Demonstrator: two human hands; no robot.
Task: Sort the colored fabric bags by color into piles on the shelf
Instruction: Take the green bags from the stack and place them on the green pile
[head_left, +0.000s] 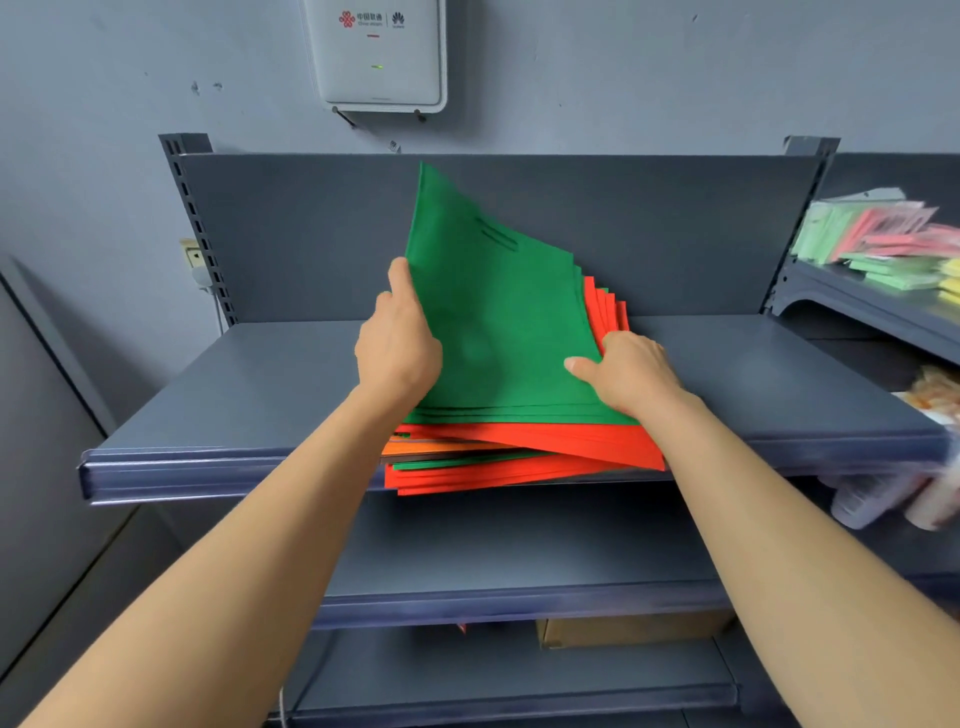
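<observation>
green bags (488, 322) tilted up, pinched between left hand (397, 345) and right hand (631, 371).

Green bags (493, 322): matt, felt-like cloth, smooth, no sheen. Red bags (545, 441) under them: same matt cloth. Shelf (249, 395): painted grey metal, smooth, dull satin finish. Wall box (382, 57): glossy white plastic. Packets on side shelf (883, 239): look like shiny clear plastic wrap, blurred.
</observation>
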